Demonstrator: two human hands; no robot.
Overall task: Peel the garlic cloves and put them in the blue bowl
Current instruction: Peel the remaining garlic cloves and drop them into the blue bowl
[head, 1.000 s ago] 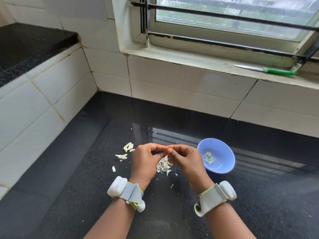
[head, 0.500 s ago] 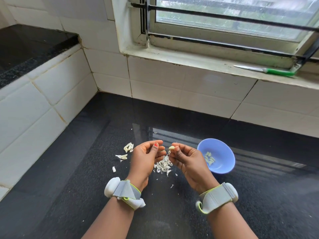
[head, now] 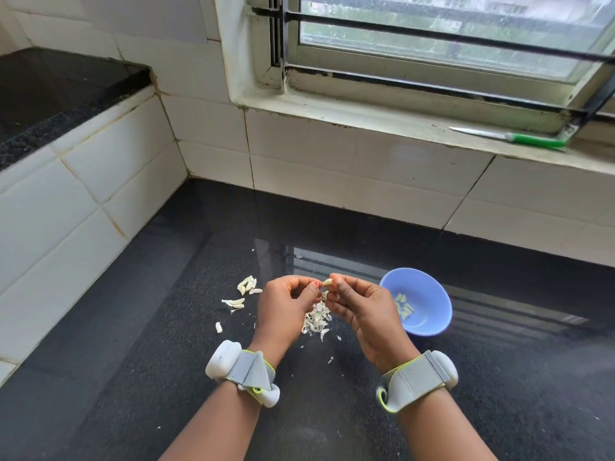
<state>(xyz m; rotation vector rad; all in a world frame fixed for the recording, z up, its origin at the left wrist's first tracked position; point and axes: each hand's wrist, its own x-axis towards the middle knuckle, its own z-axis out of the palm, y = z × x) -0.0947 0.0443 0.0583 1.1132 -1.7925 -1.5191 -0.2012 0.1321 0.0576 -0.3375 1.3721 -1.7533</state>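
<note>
Pinching garlic clove [head: 327, 281] between right hand [head: 364, 306] and left hand [head: 283, 306] fingertips; small, light, probably slippery peeled; grip ends.

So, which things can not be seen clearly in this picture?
- Garlic clove, head view: mostly covered by fingertips of the right hand and left hand; peeled or not is unclear.
- Cloves in the blue bowl: too small to count.
- Both forearms: cut off by the bottom edge.
</note>
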